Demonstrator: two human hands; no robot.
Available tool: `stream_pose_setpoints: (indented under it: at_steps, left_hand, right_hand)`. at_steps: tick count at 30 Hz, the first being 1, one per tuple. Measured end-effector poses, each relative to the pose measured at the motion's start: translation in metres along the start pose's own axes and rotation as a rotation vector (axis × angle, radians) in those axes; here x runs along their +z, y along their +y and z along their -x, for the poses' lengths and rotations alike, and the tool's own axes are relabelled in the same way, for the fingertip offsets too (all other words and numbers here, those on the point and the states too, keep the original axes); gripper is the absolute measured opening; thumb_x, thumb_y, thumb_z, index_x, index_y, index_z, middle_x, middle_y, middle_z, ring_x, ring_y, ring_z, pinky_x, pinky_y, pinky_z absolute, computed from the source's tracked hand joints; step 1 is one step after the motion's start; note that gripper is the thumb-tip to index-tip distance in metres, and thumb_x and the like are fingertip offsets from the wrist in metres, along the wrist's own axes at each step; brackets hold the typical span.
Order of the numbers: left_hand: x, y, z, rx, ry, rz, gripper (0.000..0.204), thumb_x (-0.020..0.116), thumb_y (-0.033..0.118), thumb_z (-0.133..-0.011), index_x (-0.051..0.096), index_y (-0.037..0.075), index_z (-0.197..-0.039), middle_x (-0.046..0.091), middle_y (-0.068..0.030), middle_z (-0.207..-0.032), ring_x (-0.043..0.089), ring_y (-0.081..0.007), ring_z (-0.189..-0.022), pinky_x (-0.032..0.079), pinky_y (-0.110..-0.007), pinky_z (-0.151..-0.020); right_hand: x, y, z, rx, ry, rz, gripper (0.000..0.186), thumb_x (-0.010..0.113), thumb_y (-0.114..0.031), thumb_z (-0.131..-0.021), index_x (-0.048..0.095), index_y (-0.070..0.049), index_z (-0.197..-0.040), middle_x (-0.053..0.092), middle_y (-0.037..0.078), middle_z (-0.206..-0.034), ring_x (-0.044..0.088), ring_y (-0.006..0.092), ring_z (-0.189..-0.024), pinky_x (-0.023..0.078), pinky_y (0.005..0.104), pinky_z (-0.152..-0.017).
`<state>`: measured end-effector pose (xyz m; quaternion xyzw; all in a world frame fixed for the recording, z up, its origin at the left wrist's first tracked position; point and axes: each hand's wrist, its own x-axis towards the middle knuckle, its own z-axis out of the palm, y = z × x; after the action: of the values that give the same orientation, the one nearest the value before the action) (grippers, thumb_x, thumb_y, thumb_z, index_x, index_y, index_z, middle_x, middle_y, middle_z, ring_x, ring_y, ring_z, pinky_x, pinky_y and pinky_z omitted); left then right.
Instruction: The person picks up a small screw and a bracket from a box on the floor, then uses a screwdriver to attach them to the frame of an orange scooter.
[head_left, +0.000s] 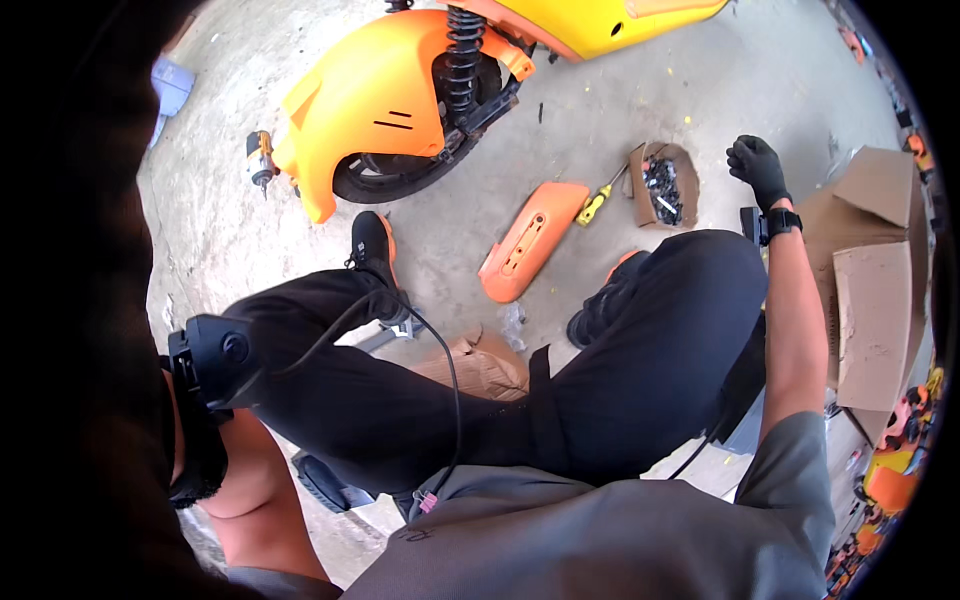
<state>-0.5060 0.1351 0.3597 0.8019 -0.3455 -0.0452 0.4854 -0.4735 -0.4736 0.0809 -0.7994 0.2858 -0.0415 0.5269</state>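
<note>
My right hand [757, 170], in a black glove, is raised at the right above the concrete floor with its fingers curled closed. Whatever might be inside the curled fingers is hidden. Nearest to it is a small open cardboard box [690, 190] holding many small dark fasteners. My left arm comes in at the lower left with a black strapped-on device [215, 360]; the left hand itself does not show. Between my feet and the box lies an orange plastic panel [528, 245] with a slot along its middle. A yellow-handled screwdriver [592, 208] rests beside that panel.
An orange and yellow scooter [370, 95] with a black spring shock stands ahead. Left of its wheel is a power driver [260, 160]. A large open carton [870, 300] stands at the right, beyond my arm. Crumpled brown cardboard [480, 365] lies between my legs.
</note>
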Motion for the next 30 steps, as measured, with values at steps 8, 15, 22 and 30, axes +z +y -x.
stream_pose_setpoints:
  at_steps: [8,15,22,30]
  left_hand:
    - [-0.012,0.010,0.100,-0.006,0.149,0.046,0.068,0.065,0.010,-0.085,0.042,-0.001,-0.148,0.056,-0.0135,-0.138,0.059,-0.0218,-0.119,0.047,-0.035,-0.102]
    - [-0.019,0.017,0.138,0.084,0.251,0.127,0.070,0.067,0.009,-0.083,0.042,-0.002,-0.147,0.057,-0.0144,-0.138,0.059,-0.0231,-0.119,0.048,-0.036,-0.101]
    - [0.033,0.010,0.102,0.015,0.205,0.074,0.072,0.069,0.008,-0.080,0.043,-0.002,-0.147,0.057,-0.0153,-0.137,0.059,-0.0244,-0.119,0.048,-0.038,-0.101]
    - [0.033,-0.014,0.046,-0.009,0.247,0.109,0.075,0.072,0.008,-0.078,0.043,-0.003,-0.147,0.058,-0.0164,-0.137,0.059,-0.0259,-0.120,0.049,-0.039,-0.100]
  right_hand:
    - [-0.046,-0.172,0.121,-0.493,-0.130,0.372,0.028,0.066,-0.019,-0.095,0.064,0.002,-0.114,0.070,0.007,-0.092,0.064,0.0138,-0.078,0.054,0.0303,-0.072]
    - [-0.037,-0.192,0.231,-0.457,-0.174,0.331,0.025,0.070,-0.010,-0.092,0.064,0.003,-0.113,0.070,0.010,-0.085,0.068,0.0177,-0.075,0.055,0.0313,-0.069]
    - [0.059,-0.225,0.161,-0.515,-0.515,0.423,0.028,0.060,-0.022,-0.099,0.061,-0.001,-0.118,0.067,0.005,-0.092,0.063,0.0122,-0.078,0.053,0.0275,-0.071]
    - [0.252,-0.080,0.045,-0.602,-0.702,0.800,0.029,0.066,-0.034,-0.091,0.070,-0.005,-0.093,0.068,0.011,-0.078,0.066,0.0225,-0.069,0.055,0.0373,-0.060]
